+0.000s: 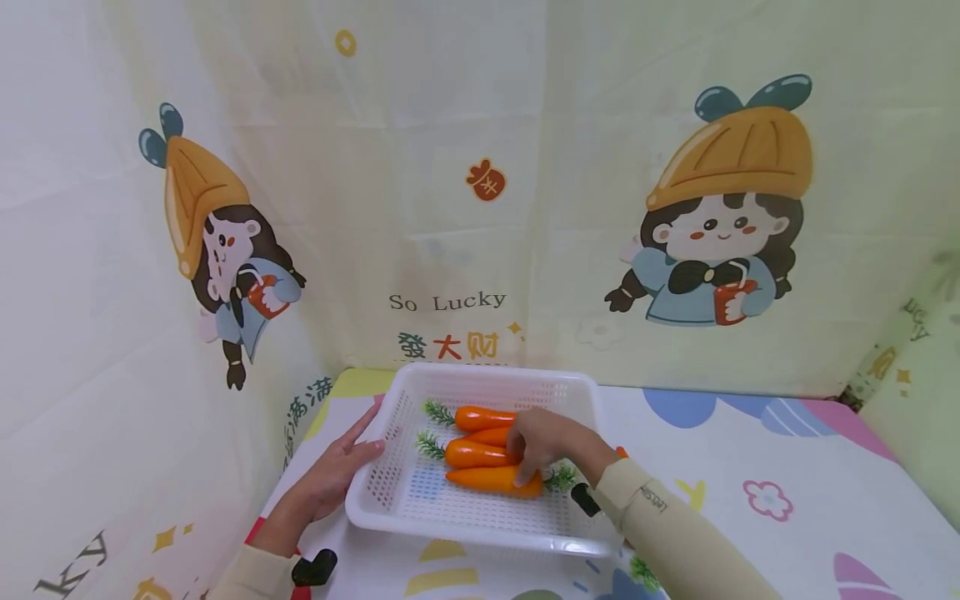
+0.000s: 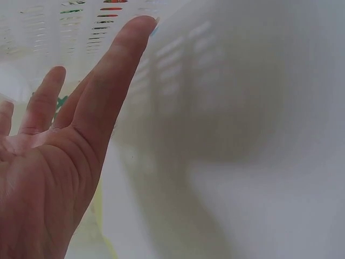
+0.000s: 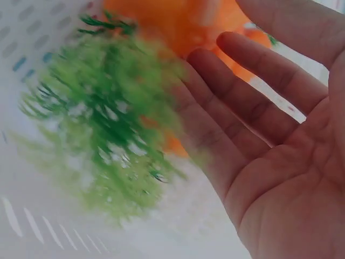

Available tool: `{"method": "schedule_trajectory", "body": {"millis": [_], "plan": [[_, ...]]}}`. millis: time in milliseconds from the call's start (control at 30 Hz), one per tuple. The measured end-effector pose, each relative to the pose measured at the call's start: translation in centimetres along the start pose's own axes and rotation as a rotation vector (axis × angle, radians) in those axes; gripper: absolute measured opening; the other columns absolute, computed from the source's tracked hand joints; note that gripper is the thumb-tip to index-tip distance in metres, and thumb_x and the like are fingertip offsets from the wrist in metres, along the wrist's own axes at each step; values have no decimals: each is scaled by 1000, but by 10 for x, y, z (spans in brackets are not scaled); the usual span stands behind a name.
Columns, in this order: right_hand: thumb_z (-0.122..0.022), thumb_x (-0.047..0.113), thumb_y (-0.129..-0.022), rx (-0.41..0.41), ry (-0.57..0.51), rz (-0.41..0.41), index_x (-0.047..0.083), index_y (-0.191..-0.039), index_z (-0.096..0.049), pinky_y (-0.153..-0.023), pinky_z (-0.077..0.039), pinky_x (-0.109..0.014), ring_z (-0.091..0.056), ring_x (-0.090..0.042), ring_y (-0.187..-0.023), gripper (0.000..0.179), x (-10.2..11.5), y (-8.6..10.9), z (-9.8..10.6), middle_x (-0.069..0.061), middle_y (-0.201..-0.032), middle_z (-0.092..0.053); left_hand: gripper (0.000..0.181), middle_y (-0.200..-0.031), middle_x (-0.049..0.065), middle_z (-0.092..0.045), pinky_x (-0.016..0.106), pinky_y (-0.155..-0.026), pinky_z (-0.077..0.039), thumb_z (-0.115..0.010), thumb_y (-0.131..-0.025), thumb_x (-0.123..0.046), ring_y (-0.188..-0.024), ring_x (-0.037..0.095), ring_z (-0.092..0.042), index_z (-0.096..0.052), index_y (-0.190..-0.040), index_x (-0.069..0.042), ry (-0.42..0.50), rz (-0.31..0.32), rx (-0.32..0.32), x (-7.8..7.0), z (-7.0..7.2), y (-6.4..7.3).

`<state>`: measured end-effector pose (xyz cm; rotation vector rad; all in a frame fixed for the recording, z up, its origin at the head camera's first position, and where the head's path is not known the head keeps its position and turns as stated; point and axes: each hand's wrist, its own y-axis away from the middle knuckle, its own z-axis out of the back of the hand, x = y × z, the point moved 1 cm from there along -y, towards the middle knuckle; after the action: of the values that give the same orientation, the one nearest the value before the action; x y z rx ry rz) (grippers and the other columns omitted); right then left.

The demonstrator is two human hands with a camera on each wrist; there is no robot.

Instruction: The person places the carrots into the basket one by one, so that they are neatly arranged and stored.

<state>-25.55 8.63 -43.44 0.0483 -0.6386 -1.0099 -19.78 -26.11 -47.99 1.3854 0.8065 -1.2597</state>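
Observation:
Several orange carrots with green leafy tops lie in a white plastic basket [image 1: 480, 533]. Most leaf ends point left, but the front carrot [image 1: 487, 480] has its leaves [image 3: 108, 124] toward the right. My right hand [image 1: 546, 442] reaches down into the basket over the carrots' right ends, its thumb at the front carrot. In the right wrist view its fingers [image 3: 259, 97] look fairly straight, tips against orange surfaces; no firm grip shows. At the basket's left side my left hand [image 1: 333, 471] rests with fingers extended, the thumb by the rim.
A patterned cloth [image 1: 810, 467] covers the table. Right of the basket, an orange tip [image 1: 622, 452] and green leaves [image 1: 643, 573] peek out around the right forearm. Printed curtains [image 1: 570, 250] stand behind and to the sides.

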Motion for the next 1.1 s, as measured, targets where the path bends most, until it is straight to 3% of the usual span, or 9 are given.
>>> {"method": "schedule_trajectory", "body": {"millis": [167, 467, 733, 1100], "plan": [[-93, 17, -76, -26, -32, 20, 13, -95, -80, -82, -58, -35, -61, -16, -84, 24, 2, 9, 11, 3, -91, -73, 77, -161, 15, -48, 53, -92, -63, -64, -103, -39, -124, 35, -69, -16, -161, -57, -2, 4, 6, 1, 0, 1], [-89, 12, -80, -86, -97, 89, 6, -101, -80, -73, -56, -28, -60, -15, -79, 23, -7, 34, 41, 2, -85, -72, 73, -162, 12, -47, 52, -91, -63, -64, -103, -40, -122, 33, -69, -22, -157, -63, 2, 23, -29, 1, 1, 2], [-87, 10, -83, -129, -183, 44, 7, -101, -78, -73, -59, -28, -61, -16, -78, 21, -30, 55, 52, 1, -85, -71, 76, -163, 11, -45, 53, -91, -63, -65, -102, -40, -125, 34, -68, -19, -160, -58, -1, 20, -37, 0, 2, 0], [-83, 8, -86, -246, -371, 35, 6, -105, -78, -80, -65, -32, -66, -19, -83, 20, -54, 103, 63, -5, -93, -74, 76, -162, 9, -48, 51, -91, -63, -66, -102, -39, -124, 33, -68, -21, -160, -57, -1, 16, -35, -1, -1, 0]]}}
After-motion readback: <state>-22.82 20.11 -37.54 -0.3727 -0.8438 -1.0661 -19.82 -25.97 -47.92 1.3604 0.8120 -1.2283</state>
